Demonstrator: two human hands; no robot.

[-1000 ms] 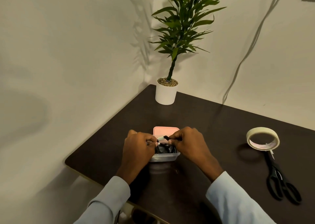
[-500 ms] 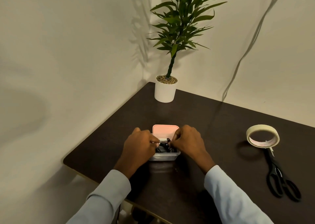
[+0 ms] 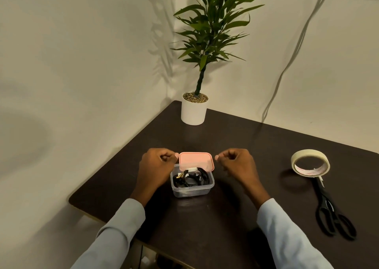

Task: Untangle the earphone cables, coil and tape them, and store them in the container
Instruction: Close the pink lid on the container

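The left hand hovers just left of the container, fingers curled into a loose fist and holding nothing. The right hand hangs to the container's right, likewise curled and empty. Between them the clear container stands on the dark surface, its pink lid tipped up at the far side. Inside lie the coiled black earphones, bound with a strip of pale tape. Well to the right a tape roll lies touching black scissors. A potted plant stands in the far corner.
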